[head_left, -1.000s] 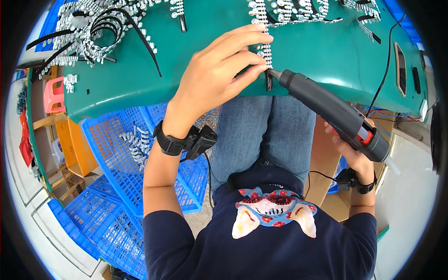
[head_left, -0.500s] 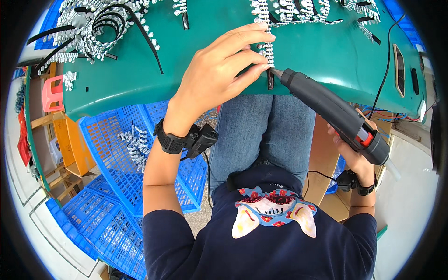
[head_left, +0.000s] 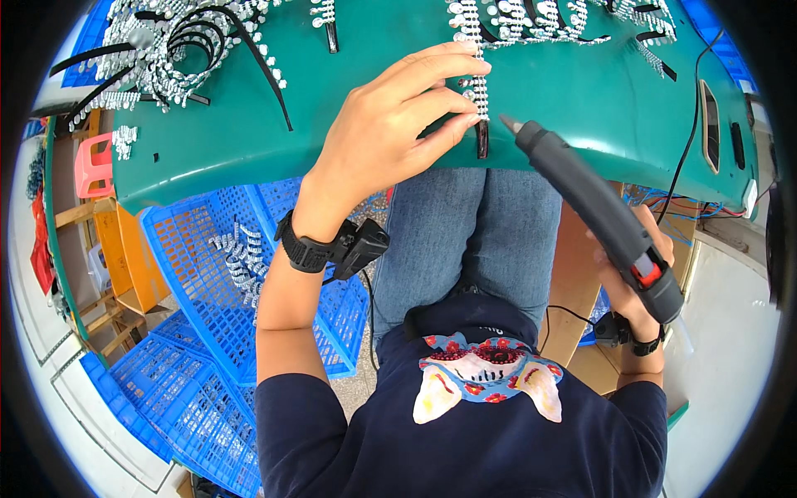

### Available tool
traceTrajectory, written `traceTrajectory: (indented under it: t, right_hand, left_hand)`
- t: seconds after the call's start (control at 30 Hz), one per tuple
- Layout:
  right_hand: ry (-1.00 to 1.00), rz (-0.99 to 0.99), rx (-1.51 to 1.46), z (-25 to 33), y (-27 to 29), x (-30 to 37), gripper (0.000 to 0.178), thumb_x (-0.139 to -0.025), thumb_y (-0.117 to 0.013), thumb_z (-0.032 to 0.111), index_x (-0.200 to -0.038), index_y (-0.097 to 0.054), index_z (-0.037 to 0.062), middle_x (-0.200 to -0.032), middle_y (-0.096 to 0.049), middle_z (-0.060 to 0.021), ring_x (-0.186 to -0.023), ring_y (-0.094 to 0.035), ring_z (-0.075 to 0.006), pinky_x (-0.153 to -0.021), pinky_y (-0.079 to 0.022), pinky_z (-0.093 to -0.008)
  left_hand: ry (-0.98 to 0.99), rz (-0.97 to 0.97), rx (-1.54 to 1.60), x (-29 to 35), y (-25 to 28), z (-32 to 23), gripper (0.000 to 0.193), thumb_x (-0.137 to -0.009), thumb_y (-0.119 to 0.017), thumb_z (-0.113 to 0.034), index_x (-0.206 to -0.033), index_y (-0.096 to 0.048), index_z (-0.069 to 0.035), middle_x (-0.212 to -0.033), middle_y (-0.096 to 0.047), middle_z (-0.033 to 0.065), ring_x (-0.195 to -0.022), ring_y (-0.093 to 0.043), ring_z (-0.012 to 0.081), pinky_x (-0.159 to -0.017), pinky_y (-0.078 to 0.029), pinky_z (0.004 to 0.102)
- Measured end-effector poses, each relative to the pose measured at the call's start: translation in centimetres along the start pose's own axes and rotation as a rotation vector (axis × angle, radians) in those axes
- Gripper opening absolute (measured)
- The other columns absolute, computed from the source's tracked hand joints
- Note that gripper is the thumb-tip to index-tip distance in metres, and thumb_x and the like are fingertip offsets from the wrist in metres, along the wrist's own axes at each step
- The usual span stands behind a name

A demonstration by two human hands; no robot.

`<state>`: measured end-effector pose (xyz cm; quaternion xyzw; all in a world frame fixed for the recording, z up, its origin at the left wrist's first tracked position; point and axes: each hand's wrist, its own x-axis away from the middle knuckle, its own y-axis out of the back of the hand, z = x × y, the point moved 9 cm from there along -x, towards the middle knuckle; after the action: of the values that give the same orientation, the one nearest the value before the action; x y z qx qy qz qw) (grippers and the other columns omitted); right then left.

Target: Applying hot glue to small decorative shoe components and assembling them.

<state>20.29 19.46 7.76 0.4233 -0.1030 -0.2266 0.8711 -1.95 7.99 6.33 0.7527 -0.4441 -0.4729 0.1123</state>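
Note:
Under the fingertips of my left hand (head_left: 411, 116) lies a narrow rhinestone strip (head_left: 481, 87) on a black band, pinched and pressed against the green table. The band's bare black end (head_left: 482, 143) sticks out toward me past the last stones. My right hand (head_left: 624, 274) is wrapped round the grip of a black glue gun (head_left: 589, 187). Its nozzle points up and left, a short gap to the right of the strip and not touching it. A clear glue stick pokes from the gun's rear.
More rhinestone strips and black bands (head_left: 187, 54) heap at the table's far left, others (head_left: 544, 25) along its far edge. A black cord (head_left: 689, 124) runs over the right side of the green table (head_left: 241, 141). Blue plastic crates (head_left: 199, 274) stand lower left, one holding silvery strips.
The glue gun's nozzle has pulled away from the strip's end, to the right and slightly up, and the gun has tilted steeper. My left hand has stayed on the strip.

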Motion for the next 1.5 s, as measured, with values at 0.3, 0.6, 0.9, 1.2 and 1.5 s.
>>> traceTrajectory:
  t: [0.3, 0.6, 0.9, 1.2, 1.5]
  right_hand:
    - [-0.111, -0.134, -0.673, -2.3, -1.1, 0.3, 0.038, -0.076, -0.052, 0.002, -0.113, -0.06, -0.0007, -0.099, -0.064, -0.0112, -0.105, -0.06, -0.0248, -0.099, -0.044, -0.0454]
    - [-0.115, -0.212, -0.677, -3.6, -0.9, 0.9, 0.051, -0.075, -0.057, 0.013, -0.123, -0.053, -0.006, -0.092, -0.064, -0.0144, -0.096, -0.063, -0.03, -0.092, -0.048, -0.0482]
    - [-0.14, -0.206, -0.69, -4.9, -0.7, 1.4, 0.048, -0.077, -0.059, 0.016, -0.121, -0.054, -0.0048, -0.093, -0.064, -0.0134, -0.097, -0.063, -0.0293, -0.093, -0.048, -0.047]
    - [-0.079, -0.225, -0.932, -6.5, 0.3, 2.9, 0.041, -0.077, -0.051, -0.001, -0.117, -0.058, 0.0006, -0.113, -0.062, -0.0122, -0.118, -0.055, -0.0264, -0.104, -0.04, -0.0451]
    - [-0.025, -0.306, -0.963, -7.1, 1.6, 3.9, 0.04, -0.077, -0.05, -0.005, -0.115, -0.059, 0.0007, -0.105, -0.064, -0.0108, -0.116, -0.056, -0.026, -0.105, -0.039, -0.0462]
  left_hand:
    - [0.05, -0.025, -0.002, -0.4, -0.4, -0.1, 0.008, -0.074, -0.071, 0.001, -0.079, -0.067, -0.004, -0.115, -0.066, 0.0076, -0.118, -0.058, 0.0286, -0.087, -0.053, 0.0352]
    - [0.121, -0.032, -0.072, -0.6, -0.6, -0.7, 0.011, -0.07, -0.075, -0.002, -0.075, -0.065, -0.004, -0.112, -0.065, 0.0071, -0.114, -0.058, 0.0284, -0.091, -0.05, 0.0381]
    - [0.141, 0.055, -0.164, -1.7, -0.7, -1.5, 0.01, -0.073, -0.075, -0.004, -0.077, -0.066, -0.003, -0.111, -0.065, 0.0073, -0.112, -0.059, 0.027, -0.089, -0.05, 0.0374]
    - [0.051, 0.017, -0.182, -9.6, 1.3, -3.2, 0.015, -0.086, -0.066, -0.013, -0.097, -0.068, -0.004, -0.11, -0.067, 0.0107, -0.104, -0.062, 0.0251, -0.091, -0.046, 0.0341]
    - [0.456, 0.507, -0.028, -12.9, -6.2, 3.8, 0.07, -0.074, -0.077, -0.033, -0.134, -0.052, -0.007, -0.086, -0.066, 0.009, -0.059, -0.06, 0.0129, -0.065, -0.048, 0.0275]
